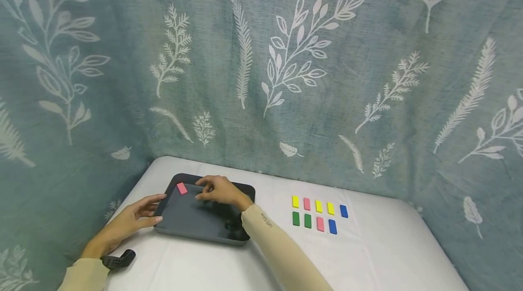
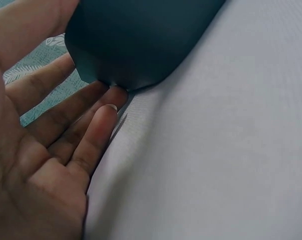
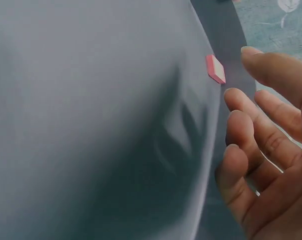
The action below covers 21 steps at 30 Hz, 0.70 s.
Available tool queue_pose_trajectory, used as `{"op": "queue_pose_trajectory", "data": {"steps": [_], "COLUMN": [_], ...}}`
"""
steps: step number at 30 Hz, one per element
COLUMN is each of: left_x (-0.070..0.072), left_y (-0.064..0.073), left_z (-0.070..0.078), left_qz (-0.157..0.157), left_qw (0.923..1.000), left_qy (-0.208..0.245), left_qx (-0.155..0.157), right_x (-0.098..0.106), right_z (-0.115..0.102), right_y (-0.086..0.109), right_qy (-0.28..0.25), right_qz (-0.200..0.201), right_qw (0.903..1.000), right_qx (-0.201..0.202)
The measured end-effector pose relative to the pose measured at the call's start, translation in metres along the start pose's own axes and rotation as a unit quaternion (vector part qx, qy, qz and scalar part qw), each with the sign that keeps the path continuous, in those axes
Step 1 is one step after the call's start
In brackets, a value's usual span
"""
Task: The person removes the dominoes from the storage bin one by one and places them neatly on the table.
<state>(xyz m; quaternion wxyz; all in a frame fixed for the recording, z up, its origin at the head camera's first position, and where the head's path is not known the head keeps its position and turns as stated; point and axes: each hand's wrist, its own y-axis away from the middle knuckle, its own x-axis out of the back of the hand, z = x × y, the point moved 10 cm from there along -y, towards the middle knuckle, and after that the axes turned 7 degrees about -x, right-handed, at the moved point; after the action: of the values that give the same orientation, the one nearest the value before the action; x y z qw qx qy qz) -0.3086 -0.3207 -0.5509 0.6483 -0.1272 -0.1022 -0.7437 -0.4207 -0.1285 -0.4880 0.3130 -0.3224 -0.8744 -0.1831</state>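
Note:
A dark grey tray (image 1: 192, 218) lies on the white table, with one pink block (image 1: 181, 188) inside near its far left corner. The same pink block (image 3: 216, 69) shows in the right wrist view, close to the tray wall. Over the tray's far part hovers my right hand (image 1: 222, 189), its fingers loosely bent and nothing between them. My left hand (image 1: 128, 220) is at the tray's left side, thumb and fingers spread. In the left wrist view, fingertips of the left hand (image 2: 60, 130) touch the underside of the tray corner (image 2: 125, 45).
Right of the tray, several small blocks lie in two rows: yellow (image 1: 295, 201), pink (image 1: 320, 224), green (image 1: 296, 219) and blue (image 1: 344, 211). A patterned green curtain (image 1: 229, 55) stands behind and beside the white table (image 1: 392, 236). A black strap (image 1: 118, 260) is on the left wrist.

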Motion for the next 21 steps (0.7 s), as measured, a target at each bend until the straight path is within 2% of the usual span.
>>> {"op": "queue_pose_trajectory", "data": {"steps": [4, 13, 21], "left_x": [0.001, 0.003, 0.000], "left_y": [0.000, -0.001, 0.000], "left_z": [-0.001, 0.002, 0.001], "left_qz": [0.000, 0.007, 0.009], "left_qw": [1.0000, 0.9998, 0.9999], "left_qy": [0.005, 0.016, 0.013], "left_qx": [0.004, 0.005, 0.005], "right_x": [-0.011, -0.022, -0.028], "right_z": [0.001, 0.012, 0.017], "right_y": [-0.010, -0.024, -0.034], "right_qy": [0.002, -0.014, 0.026], "right_qz": [-0.008, 0.010, 0.045], "right_qw": [1.0000, 0.9995, 0.9978], "right_qx": [-0.002, -0.025, -0.041]}}
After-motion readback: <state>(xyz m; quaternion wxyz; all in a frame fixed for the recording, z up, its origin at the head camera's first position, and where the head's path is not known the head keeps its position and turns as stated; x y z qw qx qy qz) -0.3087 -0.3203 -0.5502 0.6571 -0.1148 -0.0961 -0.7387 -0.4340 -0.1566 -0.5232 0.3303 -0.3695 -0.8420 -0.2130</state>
